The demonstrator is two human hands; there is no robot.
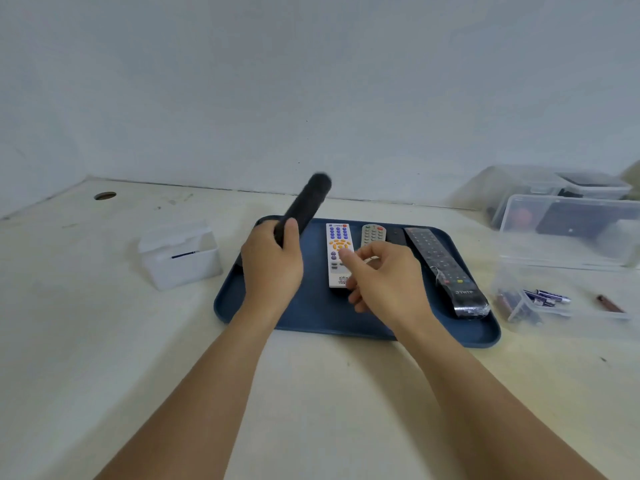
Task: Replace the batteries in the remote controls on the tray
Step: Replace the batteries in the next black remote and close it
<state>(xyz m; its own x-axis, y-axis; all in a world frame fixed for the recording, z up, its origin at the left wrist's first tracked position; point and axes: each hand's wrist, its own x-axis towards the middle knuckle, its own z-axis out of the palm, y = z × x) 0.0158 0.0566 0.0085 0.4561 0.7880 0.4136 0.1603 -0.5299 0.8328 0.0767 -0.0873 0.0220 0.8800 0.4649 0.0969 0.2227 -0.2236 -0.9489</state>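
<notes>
Your left hand (272, 263) grips a black remote (304, 206) by its near end, fingers and thumb curled round it, and holds it lifted over the tray's (311, 317) left part, its blurred far end tilted up toward 1 o'clock. Your right hand (384, 277) hovers over the tray's middle with nothing in it, fingers loosely curled and the forefinger stretched toward 10 o'clock, its tip over the lower buttons of the white remote (338, 252). That remote lies flat on the blue tray, lengthwise from 12 to 6 o'clock. Just beside it at 3 o'clock lies a grey remote (373, 233), and your right hand covers its near half. Next comes a small dark remote (396, 235), mostly hidden behind your knuckles, then a long black remote (445, 268) in shiny clear wrap, slanting toward 5 o'clock with its near end at the tray's right edge. On the table (104, 341), at 9 o'clock from the tray and apart from it, stands a white box (180, 259) with its lid raised. At 3 o'clock a clear bin (554, 296) holds batteries (547, 297) with blue labels; beyond it, toward 1 o'clock, more clear boxes (568, 220) hold dark things too blurred to name. A round hole (105, 195) marks the table at 10 o'clock.
</notes>
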